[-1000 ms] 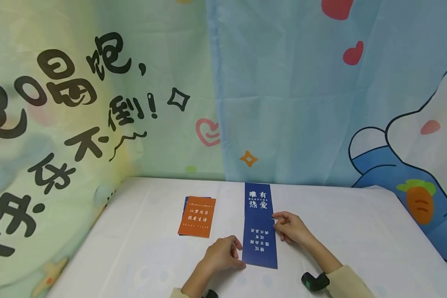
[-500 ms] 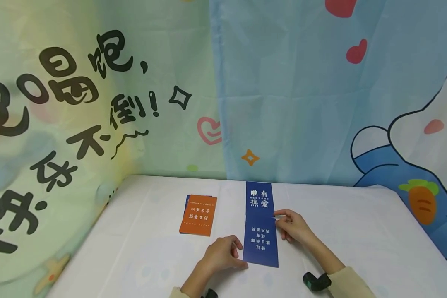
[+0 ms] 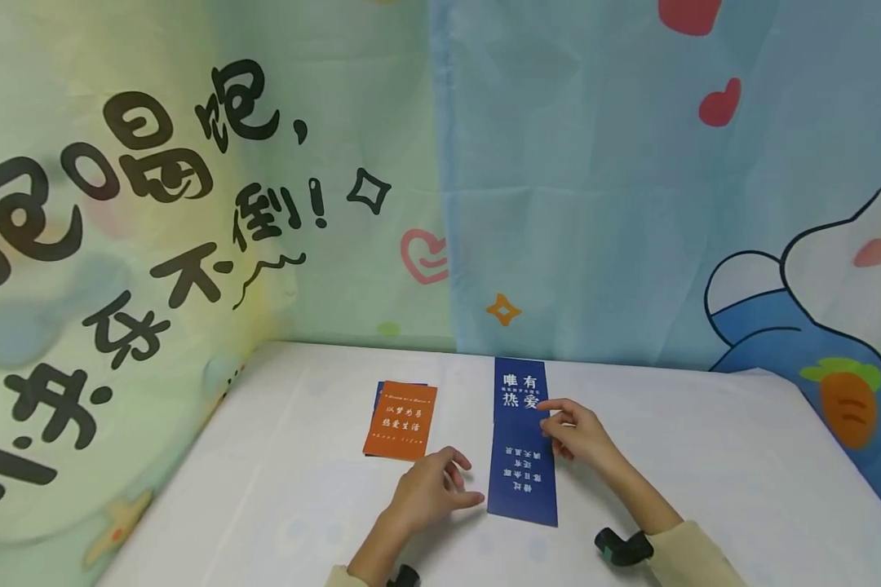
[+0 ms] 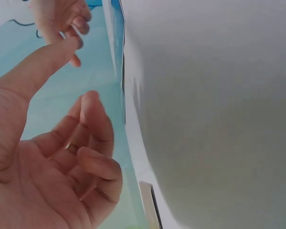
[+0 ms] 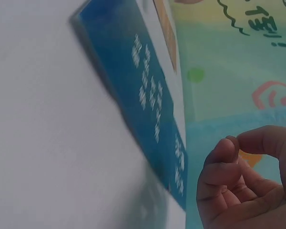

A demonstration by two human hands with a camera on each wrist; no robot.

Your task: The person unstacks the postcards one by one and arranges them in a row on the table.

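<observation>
A long blue strip of card (image 3: 523,505) with white characters lies on the white table. A seam crosses its middle, and the writing on the near half is upside down; I cannot tell whether it is one unfolded card or two cards. My left hand (image 3: 433,489) is beside its near left edge, fingers loosely bent, holding nothing; in the left wrist view the thumb stands well apart from the fingers (image 4: 96,119). My right hand (image 3: 578,430) is at the strip's right edge near the seam. In the right wrist view its thumb and index fingertips come close together with no card between them.
An orange card (image 3: 402,420) with white writing lies left of the strip, on top of a blue card (image 3: 378,391) that shows only at its edges. Behind the white table (image 3: 301,489) hangs a printed cloth backdrop (image 3: 595,204). Both wrists wear black devices.
My left hand has come off the strip's near left corner and moved slightly left and up. My right hand has risen a little from its edge. The head view has shifted slightly left.
</observation>
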